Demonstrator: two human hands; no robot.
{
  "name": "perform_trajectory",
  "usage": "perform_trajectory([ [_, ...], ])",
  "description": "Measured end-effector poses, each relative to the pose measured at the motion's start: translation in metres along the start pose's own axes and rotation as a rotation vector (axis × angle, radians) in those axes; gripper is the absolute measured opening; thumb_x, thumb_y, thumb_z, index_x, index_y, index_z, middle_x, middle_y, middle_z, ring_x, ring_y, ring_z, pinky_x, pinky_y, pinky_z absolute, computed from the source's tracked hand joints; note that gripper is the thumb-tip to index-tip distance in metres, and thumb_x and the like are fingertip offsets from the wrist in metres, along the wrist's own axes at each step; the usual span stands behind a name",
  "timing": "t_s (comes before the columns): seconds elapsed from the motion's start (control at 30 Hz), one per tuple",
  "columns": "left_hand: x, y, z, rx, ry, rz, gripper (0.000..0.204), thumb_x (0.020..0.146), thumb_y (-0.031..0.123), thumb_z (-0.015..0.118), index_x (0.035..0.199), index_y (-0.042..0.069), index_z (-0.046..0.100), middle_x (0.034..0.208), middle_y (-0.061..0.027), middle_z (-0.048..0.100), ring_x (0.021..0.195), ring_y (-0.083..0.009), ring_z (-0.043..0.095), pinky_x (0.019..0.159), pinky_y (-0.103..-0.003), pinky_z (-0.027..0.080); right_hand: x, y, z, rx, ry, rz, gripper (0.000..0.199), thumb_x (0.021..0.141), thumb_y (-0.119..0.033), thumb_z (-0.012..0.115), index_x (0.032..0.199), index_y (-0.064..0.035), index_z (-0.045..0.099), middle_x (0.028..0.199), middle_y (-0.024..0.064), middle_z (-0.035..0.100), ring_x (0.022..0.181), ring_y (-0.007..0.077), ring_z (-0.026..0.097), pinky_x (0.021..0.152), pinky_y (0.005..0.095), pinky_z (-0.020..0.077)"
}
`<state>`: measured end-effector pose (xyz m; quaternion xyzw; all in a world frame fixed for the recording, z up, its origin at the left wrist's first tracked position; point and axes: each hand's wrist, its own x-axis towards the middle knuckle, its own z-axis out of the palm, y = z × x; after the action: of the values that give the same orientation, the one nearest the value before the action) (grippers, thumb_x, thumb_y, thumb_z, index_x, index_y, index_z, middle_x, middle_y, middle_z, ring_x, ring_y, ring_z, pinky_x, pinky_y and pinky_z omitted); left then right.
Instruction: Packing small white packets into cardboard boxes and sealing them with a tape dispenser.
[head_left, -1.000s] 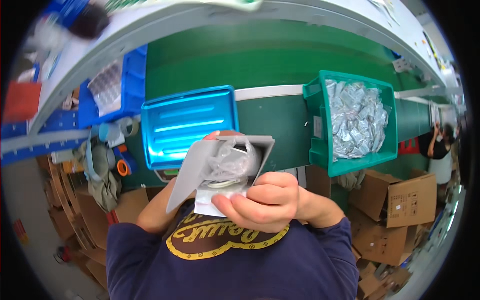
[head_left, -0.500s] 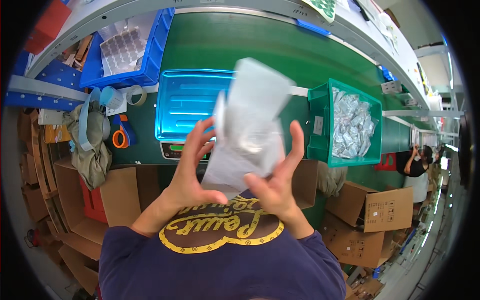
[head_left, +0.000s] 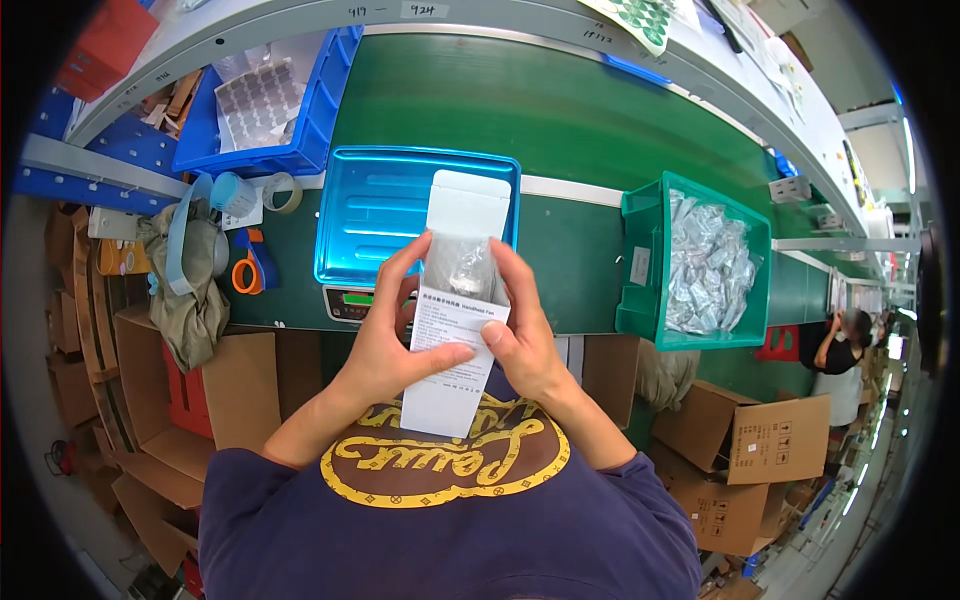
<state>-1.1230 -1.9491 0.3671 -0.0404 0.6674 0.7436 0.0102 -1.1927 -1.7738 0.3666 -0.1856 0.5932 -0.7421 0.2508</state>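
A slim white printed carton (head_left: 452, 362) stands tilted in front of my chest, its top flap (head_left: 468, 205) raised. Inside its open end sits something in a clear plastic bag (head_left: 463, 268); what it is cannot be made out. My left hand (head_left: 393, 325) grips the carton's left side, thumb across the printed face. On the opposite side my right hand (head_left: 520, 330) holds it, thumb on the front near the upper edge. Behind the hands lies a scale with a shiny blue tray (head_left: 365, 225), its display partly covered by my left hand.
A green bin (head_left: 645, 270) of silvery bagged parts stands to the right. At the left are a blue bin (head_left: 318, 100) with sticker sheets, a tape roll (head_left: 283, 194) and orange-handled scissors (head_left: 245, 274). Open cardboard boxes (head_left: 780, 440) flank me below the bench; another person (head_left: 842, 345) is far right.
The carton has turned upright and come to rest between my hands, its printed face toward me. Both hands have closed in against its sides.
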Motion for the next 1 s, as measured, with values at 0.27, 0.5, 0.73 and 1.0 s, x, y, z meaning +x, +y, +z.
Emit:
perform_trajectory([
  [0.27,-0.007,-0.004,-0.013,-0.047,-0.079,0.064,0.109,0.067,0.007,0.086,0.153,0.011,0.018,0.145,-0.0124,0.027,0.136,-0.0263,0.037,0.099,-0.038,0.048,0.011,-0.005,-0.005,-0.087,-0.135,0.053,0.041,0.083,-0.016,0.068,0.119,-0.0029,0.052,0.127,0.0137,0.046,0.117,0.0266,0.055,0.092,0.0385,0.0531],
  [0.5,0.001,0.010,-0.010,-0.235,-0.037,-0.039,0.108,0.064,0.008,0.089,0.150,0.011,0.023,0.141,-0.0120,0.031,0.132,-0.0258,0.040,0.099,-0.037,0.049,0.036,0.002,-0.002,-0.091,0.027,-0.251,0.041,0.098,-0.041,0.051,0.119,-0.0060,0.052,0.132,0.0118,0.048,0.124,0.0224,0.046,0.100,0.0367,0.0396],
  [0.73,-0.005,-0.005,-0.024,-0.067,-0.075,0.131,0.082,0.063,0.016,0.090,0.133,0.010,0.048,0.140,-0.0120,0.031,0.130,-0.0252,0.042,0.103,-0.038,0.043,0.076,-0.010,-0.008,-0.122,-0.084,0.166,0.037,0.103,-0.033,0.044,0.127,-0.0073,0.056,0.130,0.0096,0.055,0.111,0.0155,0.055,0.088,0.0279,0.0471],
  [1.0,-0.016,-0.004,-0.016,0.102,0.008,0.065,0.074,0.071,0.019,0.085,0.132,0.010,0.043,0.139,-0.0138,0.029,0.126,-0.0275,0.045,0.101,-0.039,0.045,0.025,-0.008,-0.001,-0.087,-0.291,-0.120,0.022,0.097,-0.024,0.057,0.108,-0.0046,0.058,0.134,0.0153,0.044,0.124,0.0248,0.046,0.099,0.0380,0.0415],
])
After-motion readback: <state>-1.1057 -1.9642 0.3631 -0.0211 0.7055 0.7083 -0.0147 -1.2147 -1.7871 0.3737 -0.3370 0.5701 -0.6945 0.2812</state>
